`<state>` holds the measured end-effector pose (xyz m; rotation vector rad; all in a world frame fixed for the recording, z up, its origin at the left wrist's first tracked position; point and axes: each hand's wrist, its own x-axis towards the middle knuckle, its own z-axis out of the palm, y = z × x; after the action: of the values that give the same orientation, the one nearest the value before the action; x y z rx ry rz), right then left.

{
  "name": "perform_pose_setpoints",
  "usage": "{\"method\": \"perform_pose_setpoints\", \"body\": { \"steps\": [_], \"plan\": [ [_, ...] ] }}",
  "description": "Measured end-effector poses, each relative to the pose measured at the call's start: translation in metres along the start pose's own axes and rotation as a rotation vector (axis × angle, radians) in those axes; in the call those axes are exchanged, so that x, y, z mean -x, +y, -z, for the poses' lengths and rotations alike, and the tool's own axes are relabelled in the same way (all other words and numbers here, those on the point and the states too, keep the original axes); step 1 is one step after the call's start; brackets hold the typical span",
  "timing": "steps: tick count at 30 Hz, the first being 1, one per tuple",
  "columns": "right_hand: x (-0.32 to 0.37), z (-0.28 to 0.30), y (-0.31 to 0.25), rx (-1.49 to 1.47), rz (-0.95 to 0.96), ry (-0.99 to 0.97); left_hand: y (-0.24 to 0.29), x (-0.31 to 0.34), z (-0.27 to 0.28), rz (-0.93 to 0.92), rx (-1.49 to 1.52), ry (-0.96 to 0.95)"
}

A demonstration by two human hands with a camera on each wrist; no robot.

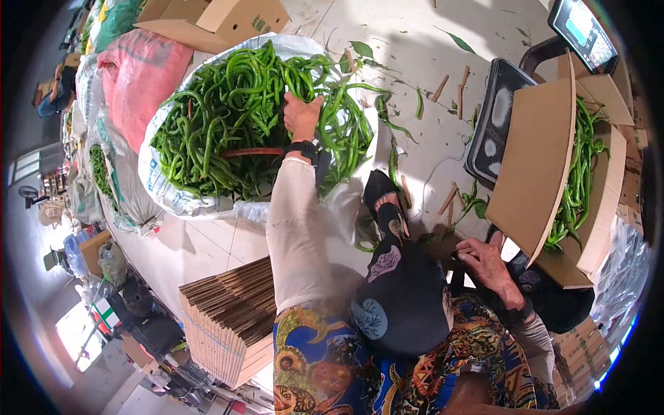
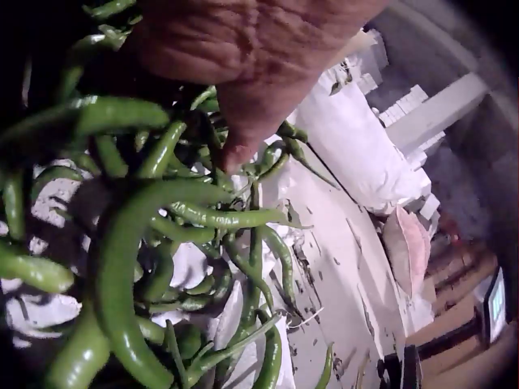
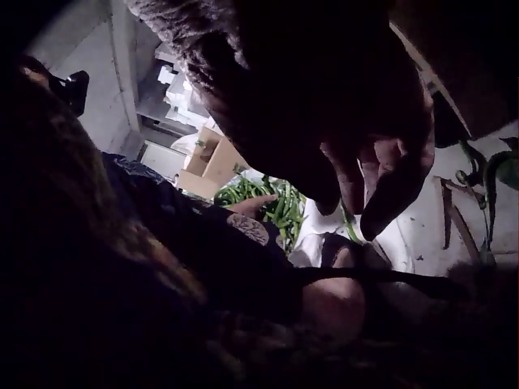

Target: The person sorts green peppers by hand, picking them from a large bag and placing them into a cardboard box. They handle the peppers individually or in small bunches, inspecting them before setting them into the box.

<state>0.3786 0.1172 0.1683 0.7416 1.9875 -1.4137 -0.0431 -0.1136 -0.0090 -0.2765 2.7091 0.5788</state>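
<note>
A big heap of long green chili peppers (image 1: 228,131) fills a white sack (image 1: 153,176) whose mouth is rolled open. My left hand (image 1: 302,116) reaches down into the right side of this heap. In the left wrist view its thumb (image 2: 239,154) points down among the peppers (image 2: 235,217), while darkness and the hand's back hide the other fingers. Near my knee, my right hand (image 1: 487,266) hangs loosely with bent fingers and holds nothing. The right wrist view shows that hand (image 3: 357,154) dark, its fingers pointing down.
On the right, a cardboard box (image 1: 529,173) holds more green peppers beside a black scale (image 1: 498,117) with a lit display. Flattened cartons (image 1: 228,318) stand at lower left. A pink sack (image 1: 142,86) lies behind the heap. Loose peppers, leaves and sticks (image 1: 462,90) litter the floor.
</note>
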Motion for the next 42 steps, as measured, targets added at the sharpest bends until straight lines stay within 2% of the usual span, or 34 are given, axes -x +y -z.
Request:
{"method": "perform_pose_setpoints", "body": {
  "steps": [2, 4, 6, 8, 10, 14, 17, 22, 24, 26, 28, 29, 32, 34, 36, 37, 38, 40, 41, 42],
  "plan": [
    [-0.007, -0.004, 0.014, 0.048, 0.099, 0.025, -0.003, -0.001, 0.000, -0.056, -0.019, 0.024],
    [-0.012, -0.004, 0.018, 0.062, 0.073, 0.006, -0.005, -0.011, 0.004, -0.075, -0.077, -0.008],
    [-0.018, -0.007, 0.024, 0.076, 0.044, -0.009, -0.009, -0.033, -0.001, -0.077, -0.030, 0.039],
    [-0.023, -0.012, 0.036, 0.028, 0.024, -0.018, -0.004, -0.042, -0.004, -0.113, 0.050, -0.026],
    [-0.027, -0.010, 0.037, 0.081, 0.048, -0.007, 0.005, -0.037, -0.014, -0.067, 0.053, -0.001],
    [-0.028, -0.013, 0.030, 0.046, 0.036, 0.008, 0.009, -0.005, -0.017, -0.208, -0.093, -0.045],
    [-0.029, -0.013, 0.031, 0.069, 0.023, -0.012, 0.005, -0.004, -0.025, -0.230, -0.087, -0.081],
    [-0.033, -0.014, 0.032, 0.012, 0.020, -0.009, 0.007, -0.018, -0.049, -0.211, 0.003, 0.111],
    [-0.033, -0.012, 0.032, 0.020, 0.021, 0.007, -0.001, -0.024, -0.052, -0.299, 0.210, 0.036],
    [-0.033, -0.014, 0.033, 0.019, 0.019, 0.014, 0.003, -0.007, -0.034, -0.350, 0.255, 0.013],
    [-0.034, -0.013, 0.033, 0.038, 0.019, 0.001, 0.001, 0.009, -0.013, -0.381, 0.746, -0.300],
    [-0.035, -0.012, 0.032, 0.040, 0.015, -0.016, 0.006, 0.023, 0.003, -0.308, 0.836, -0.416],
    [-0.037, -0.014, 0.031, 0.015, 0.017, -0.002, -0.014, 0.011, 0.000, -0.247, 0.716, -0.532],
    [-0.038, -0.015, 0.027, 0.021, 0.023, -0.005, -0.019, 0.007, -0.011, -0.242, 0.763, -0.524],
    [-0.038, -0.012, 0.024, 0.032, 0.023, 0.007, -0.013, 0.003, -0.024, -0.363, 0.663, -0.398],
    [-0.035, -0.013, 0.023, 0.023, 0.026, 0.017, -0.003, 0.012, -0.016, -0.532, 0.446, -0.257],
    [-0.034, -0.013, 0.023, 0.013, 0.031, 0.024, 0.003, 0.016, -0.016, -0.531, 0.449, -0.263],
    [-0.033, -0.014, 0.030, 0.025, 0.018, 0.023, 0.015, 0.016, -0.017, -0.488, 0.337, -0.141],
    [-0.034, -0.015, 0.032, 0.040, 0.008, 0.019, 0.008, 0.000, -0.029, -0.578, 0.128, 0.011],
    [-0.036, -0.016, 0.031, 0.041, 0.009, 0.017, 0.001, -0.013, -0.041, -0.575, 0.128, 0.014]
  ]
}}
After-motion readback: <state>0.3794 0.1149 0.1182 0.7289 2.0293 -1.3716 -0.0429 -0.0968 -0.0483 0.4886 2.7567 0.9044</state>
